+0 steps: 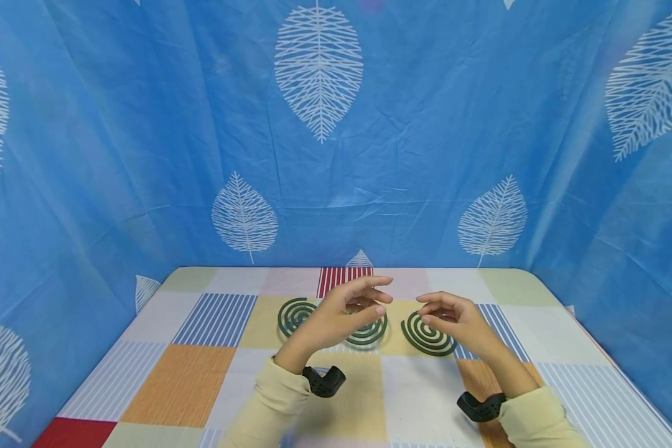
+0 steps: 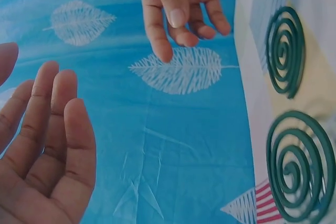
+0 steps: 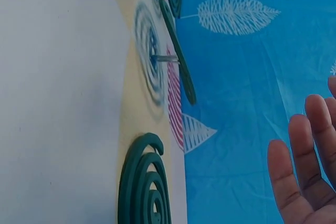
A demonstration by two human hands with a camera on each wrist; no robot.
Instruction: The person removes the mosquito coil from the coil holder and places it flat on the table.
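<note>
Three green mosquito coils are spread from left to right across the far part of the table: a left coil (image 1: 296, 318), a middle coil (image 1: 366, 342) and a right coil (image 1: 429, 341). In the right wrist view, the middle coil (image 3: 179, 59) stands raised on a thin post, casting a spiral shadow. The right coil (image 3: 137, 182) appears to lie on the cloth. My left hand (image 1: 350, 311) hovers over the middle coil, partly hiding it, fingers loosely bent and holding nothing. Near the right coil, my right hand (image 1: 453, 318) is raised with relaxed fingers, also holding nothing.
A patchwork tablecloth (image 1: 179, 379) covers the table. Blue curtains (image 1: 403, 124) with white leaf prints enclose its back and both sides. A black band sits on each wrist, the left band (image 1: 325, 381) and the right band (image 1: 480, 407).
</note>
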